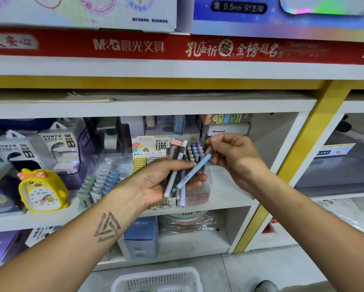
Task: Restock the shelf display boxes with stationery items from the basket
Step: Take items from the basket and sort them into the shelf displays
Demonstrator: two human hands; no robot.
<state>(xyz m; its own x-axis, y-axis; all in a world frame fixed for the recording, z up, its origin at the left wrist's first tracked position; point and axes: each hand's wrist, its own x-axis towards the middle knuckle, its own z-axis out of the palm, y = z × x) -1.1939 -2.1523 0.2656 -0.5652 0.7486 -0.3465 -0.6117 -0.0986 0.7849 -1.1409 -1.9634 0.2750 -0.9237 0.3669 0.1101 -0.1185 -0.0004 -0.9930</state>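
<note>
A: Basket at bottom, on floor. L hand?
B: Palm up, fingers curled round several pens. R hand pinches one blue pen, before display box.

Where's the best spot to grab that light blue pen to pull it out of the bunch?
Probably its upper end, from the right. The blue pen slants up to the right across the bunch held in the left hand, so that end sticks out free; the right hand already pinches there.
</note>
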